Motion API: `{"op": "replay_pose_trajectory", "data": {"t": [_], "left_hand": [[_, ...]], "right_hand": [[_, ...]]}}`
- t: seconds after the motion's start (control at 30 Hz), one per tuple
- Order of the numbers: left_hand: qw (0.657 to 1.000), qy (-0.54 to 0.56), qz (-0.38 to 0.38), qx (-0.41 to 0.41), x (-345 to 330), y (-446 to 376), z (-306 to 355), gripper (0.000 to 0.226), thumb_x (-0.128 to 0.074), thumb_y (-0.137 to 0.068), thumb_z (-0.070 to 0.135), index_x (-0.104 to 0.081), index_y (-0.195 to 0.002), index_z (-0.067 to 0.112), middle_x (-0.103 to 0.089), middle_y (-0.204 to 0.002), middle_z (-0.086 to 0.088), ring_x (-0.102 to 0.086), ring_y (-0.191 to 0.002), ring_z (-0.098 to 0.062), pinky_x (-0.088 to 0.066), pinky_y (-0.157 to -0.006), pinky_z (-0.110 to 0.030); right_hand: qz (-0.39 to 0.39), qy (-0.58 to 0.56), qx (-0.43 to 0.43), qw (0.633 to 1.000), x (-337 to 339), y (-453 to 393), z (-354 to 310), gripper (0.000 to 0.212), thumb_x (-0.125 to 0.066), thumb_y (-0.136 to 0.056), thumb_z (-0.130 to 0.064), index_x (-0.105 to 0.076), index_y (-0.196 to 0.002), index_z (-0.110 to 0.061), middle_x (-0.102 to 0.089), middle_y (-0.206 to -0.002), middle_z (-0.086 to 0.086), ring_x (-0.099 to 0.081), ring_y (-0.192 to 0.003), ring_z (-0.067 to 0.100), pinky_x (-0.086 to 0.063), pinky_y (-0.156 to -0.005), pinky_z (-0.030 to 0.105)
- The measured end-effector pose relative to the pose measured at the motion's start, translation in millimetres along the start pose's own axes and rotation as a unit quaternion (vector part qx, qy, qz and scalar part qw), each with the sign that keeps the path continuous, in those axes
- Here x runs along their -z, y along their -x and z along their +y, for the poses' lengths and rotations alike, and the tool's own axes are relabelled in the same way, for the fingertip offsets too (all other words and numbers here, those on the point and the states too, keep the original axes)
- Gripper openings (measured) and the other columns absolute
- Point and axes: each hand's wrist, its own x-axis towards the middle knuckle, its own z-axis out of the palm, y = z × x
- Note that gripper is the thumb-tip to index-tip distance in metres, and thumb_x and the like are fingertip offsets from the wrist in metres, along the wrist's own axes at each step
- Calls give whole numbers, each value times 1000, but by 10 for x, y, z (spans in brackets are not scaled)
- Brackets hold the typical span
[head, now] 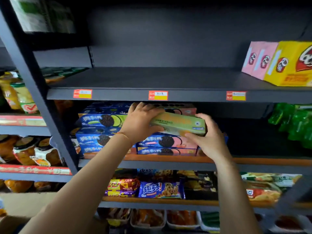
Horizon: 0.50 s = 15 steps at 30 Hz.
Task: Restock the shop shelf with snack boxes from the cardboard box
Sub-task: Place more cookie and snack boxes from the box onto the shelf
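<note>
Dark shop shelf (152, 96) with three price tags; one green snack box (179, 123) gripped at its ends by left hand (140, 122) and right hand (209, 141); behind the grip, stacked blue biscuit boxes (101, 130).

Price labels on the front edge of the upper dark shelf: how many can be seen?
3: left price label, middle price label, right price label, all along the shelf edge. More may lie beyond the frame.
</note>
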Motion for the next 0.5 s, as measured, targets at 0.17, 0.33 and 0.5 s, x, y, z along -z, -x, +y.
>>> {"op": "replay_pose_trajectory", "data": {"t": [0.17,0.33,0.5], "left_hand": [[999,-9,-4,40,-120,-123,8,71,-66,-84,60,-45,-146,32,-48,-146,0,-36,-137,-27,-16,-118,-45],[988,-18,25,148,-164,122,-269,104,-45,-65,87,-39,-148,25,-45,-146,-6,-33,-140,-31,-19,-120,-52],[981,15,-8,192,-221,248,-445,85,-37,-75,63,-38,-151,26,-38,-157,-1,-23,-149,-26,-8,-123,-49]], "right_hand": [[16,110,56,992,101,-275,-20,54,-80,-80,-25,-54,-127,-25,-51,-112,-1,-48,-111,21,-42,-89,36],[-34,101,36,994,170,-460,-6,53,-77,-83,-30,-54,-131,-28,-55,-113,-3,-52,-101,17,-38,-79,29],[-61,106,19,992,112,-556,24,56,-74,-86,-33,-50,-137,-29,-58,-126,0,-51,-106,15,-39,-85,28]]}}
